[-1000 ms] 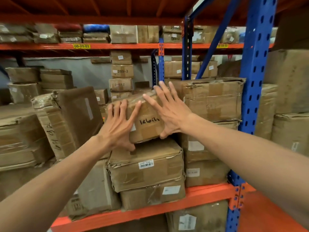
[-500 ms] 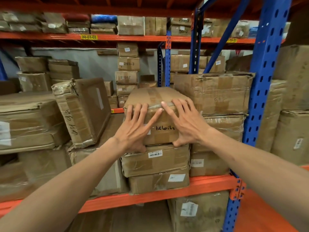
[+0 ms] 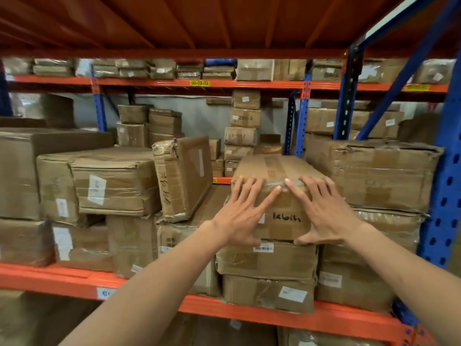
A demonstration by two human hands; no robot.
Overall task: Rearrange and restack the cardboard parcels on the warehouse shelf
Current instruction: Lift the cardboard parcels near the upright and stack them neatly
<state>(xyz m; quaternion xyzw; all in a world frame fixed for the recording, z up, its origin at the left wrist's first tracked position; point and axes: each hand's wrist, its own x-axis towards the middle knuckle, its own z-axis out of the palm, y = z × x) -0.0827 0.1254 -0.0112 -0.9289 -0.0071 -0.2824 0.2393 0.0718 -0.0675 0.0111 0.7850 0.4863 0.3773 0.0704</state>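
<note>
A taped cardboard parcel with black handwriting [image 3: 279, 171] lies flat on top of a stack of two labelled parcels [image 3: 267, 260] on the orange shelf [image 3: 249, 313]. My left hand [image 3: 242, 216] and my right hand [image 3: 321, 211] press flat against its front face, fingers spread and tips at its top front edge. Neither hand wraps around it. To the left a parcel marked with numbers [image 3: 184, 176] leans tilted against other boxes.
A large worn box [image 3: 379, 176] stands right beside the parcel on more boxes. A blue upright post [image 3: 446, 186] rises at the right. Bigger parcels [image 3: 112, 186] fill the shelf's left side. Small boxes [image 3: 242, 136] are stacked behind. An orange shelf deck hangs overhead.
The handwritten parcel went from tilted to lying flat, pushed back on its stack. Both hands stayed on its front face. The view shifted left.
</note>
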